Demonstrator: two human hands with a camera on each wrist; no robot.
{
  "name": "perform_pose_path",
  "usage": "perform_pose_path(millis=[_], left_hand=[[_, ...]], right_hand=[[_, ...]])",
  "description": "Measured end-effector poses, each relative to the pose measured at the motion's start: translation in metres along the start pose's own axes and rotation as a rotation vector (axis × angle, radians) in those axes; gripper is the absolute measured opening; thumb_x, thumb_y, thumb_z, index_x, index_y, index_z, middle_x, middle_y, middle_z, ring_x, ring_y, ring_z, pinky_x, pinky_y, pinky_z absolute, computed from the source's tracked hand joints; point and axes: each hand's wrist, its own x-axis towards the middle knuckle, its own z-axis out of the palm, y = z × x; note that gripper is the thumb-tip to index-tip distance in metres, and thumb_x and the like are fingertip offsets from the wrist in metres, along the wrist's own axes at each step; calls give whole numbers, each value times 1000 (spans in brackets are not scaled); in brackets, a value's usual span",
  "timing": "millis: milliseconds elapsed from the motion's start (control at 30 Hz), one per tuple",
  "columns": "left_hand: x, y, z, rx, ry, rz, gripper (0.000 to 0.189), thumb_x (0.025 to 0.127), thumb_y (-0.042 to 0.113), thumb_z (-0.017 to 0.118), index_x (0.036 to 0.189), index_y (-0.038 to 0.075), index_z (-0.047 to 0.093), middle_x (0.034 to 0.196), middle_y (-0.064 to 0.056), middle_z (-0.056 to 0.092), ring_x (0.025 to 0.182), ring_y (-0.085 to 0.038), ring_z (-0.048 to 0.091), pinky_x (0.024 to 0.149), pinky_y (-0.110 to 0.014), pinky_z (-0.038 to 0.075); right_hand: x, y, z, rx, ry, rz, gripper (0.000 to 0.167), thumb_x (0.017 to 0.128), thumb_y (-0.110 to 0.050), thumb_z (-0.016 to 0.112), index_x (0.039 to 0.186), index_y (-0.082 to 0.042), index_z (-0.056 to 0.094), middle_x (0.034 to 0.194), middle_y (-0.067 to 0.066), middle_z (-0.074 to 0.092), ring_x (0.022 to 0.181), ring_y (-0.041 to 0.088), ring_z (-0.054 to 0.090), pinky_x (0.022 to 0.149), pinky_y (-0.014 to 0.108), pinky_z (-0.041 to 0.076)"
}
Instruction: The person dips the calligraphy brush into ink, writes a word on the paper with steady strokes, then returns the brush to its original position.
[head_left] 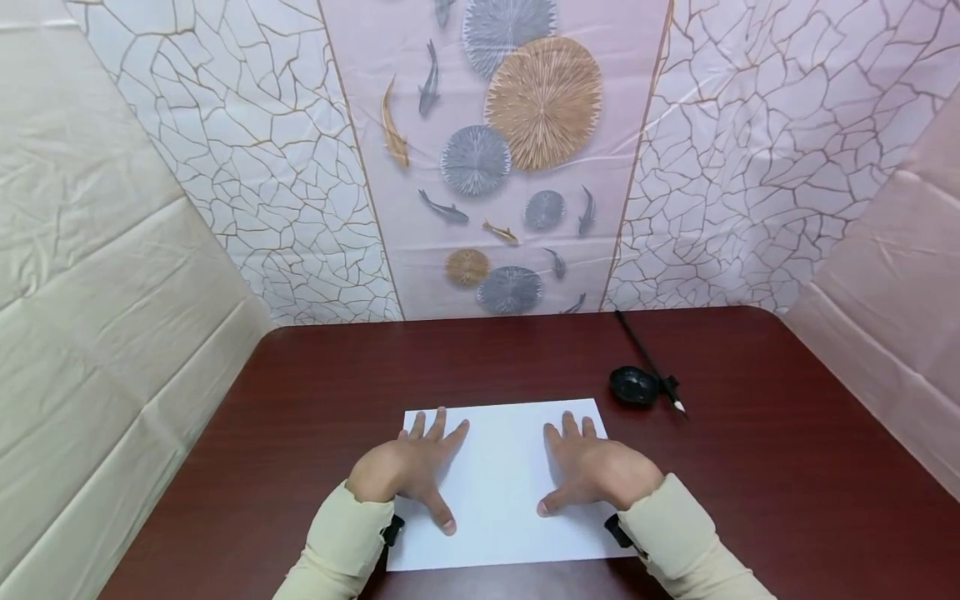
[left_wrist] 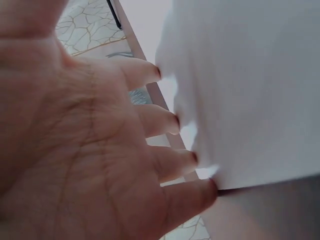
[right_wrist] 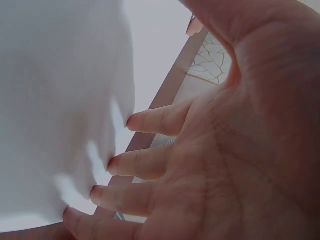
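Observation:
A white sheet of paper [head_left: 498,483] lies flat near the front of the dark red table. Over its left part my left hand [head_left: 412,468] is spread, fingers straight and fingertips touching the sheet. My right hand [head_left: 596,467] rests in the same way on the right part, thumb pointing inward. In the left wrist view, the left palm [left_wrist: 85,140] is raised, with the fingertips against the paper [left_wrist: 250,90]. The right wrist view shows the right palm [right_wrist: 240,150] lifted too, its fingertips on the paper [right_wrist: 60,115]. Neither hand holds anything.
At the right of the table [head_left: 337,375], beyond the paper, sits a small black dish [head_left: 632,386]. Beside it a black-handled brush [head_left: 637,343] with a white tip leans on a small dark rest [head_left: 670,383]. Patterned cloth [head_left: 480,250] hangs behind the table.

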Motion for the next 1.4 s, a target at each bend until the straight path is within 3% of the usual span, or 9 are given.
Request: perform_pose_path(millis=[233, 467, 567, 700, 800, 900, 1067, 1267, 1400], left_hand=[[7, 2, 5, -22, -2, 43, 139, 62, 45, 103, 171, 21, 19, 177, -17, 0, 161, -46, -3, 127, -63, 13], [4, -4, 2, -23, 9, 40, 141, 61, 48, 103, 171, 21, 19, 177, -18, 0, 161, -48, -3, 125, -65, 16], [3, -6, 2, -13, 8, 35, 141, 61, 48, 103, 171, 21, 19, 177, -18, 1, 161, -48, -1, 125, -65, 18], [2, 0, 3, 2, 8, 51, 140, 62, 49, 102, 171, 21, 20, 177, -19, 2, 161, -49, 0, 125, -65, 19], [2, 7, 5, 4, 14, 73, 139, 62, 50, 102, 171, 20, 20, 177, -19, 3, 160, -50, 2, 124, -66, 21], [3, 14, 7, 9, 24, 101, 138, 63, 50, 102, 170, 19, 22, 176, -20, 5, 160, -50, 4, 123, -66, 24], [1, 10, 2, -27, 19, 118, 131, 66, 42, 102, 169, 15, 25, 176, -22, 9, 162, -44, 8, 125, -61, 25], [-2, -10, -6, 15, -2, 19, 137, 63, 43, 103, 170, 17, 21, 176, -21, 7, 163, -39, 5, 126, -63, 20], [-3, -17, -11, 39, -18, -9, 144, 62, 46, 103, 171, 19, 14, 177, -17, 1, 163, -40, 0, 124, -68, 19]], right_hand=[[-6, 7, -3, 24, -3, 19, 96, 86, -40, 88, 156, 7, 42, 165, 35, 28, 153, 58, 24, 118, 67, 31], [-2, 15, -22, 48, 85, -73, 73, 96, -38, 78, 151, 2, 49, 154, 28, 47, 143, 46, 47, 115, 59, 40], [-5, 27, -39, 89, 184, -100, 75, 102, -38, 71, 159, 1, 41, 163, 28, 39, 150, 45, 40, 119, 60, 35], [-9, 58, -64, 139, 409, -95, 67, 107, -36, 63, 159, 1, 41, 161, 28, 41, 149, 47, 40, 117, 65, 35], [-8, 89, -78, 196, 566, -62, 57, 109, -33, 61, 151, 4, 50, 149, 29, 54, 136, 46, 53, 107, 65, 45], [-7, 125, -82, 239, 645, 2, 50, 109, -30, 60, 142, 8, 57, 132, 30, 65, 113, 42, 67, 94, 61, 53], [-2, 168, -80, 266, 601, 94, 48, 109, -26, 60, 136, 13, 57, 115, 30, 71, 92, 36, 72, 82, 57, 56], [14, 189, -69, 286, 495, 83, 51, 108, -29, 61, 130, 16, 61, 120, 33, 68, 108, 46, 66, 90, 60, 54], [22, 195, -68, 370, 412, 114, 55, 108, -34, 59, 132, 16, 60, 122, 32, 67, 97, 37, 70, 85, 51, 58]])
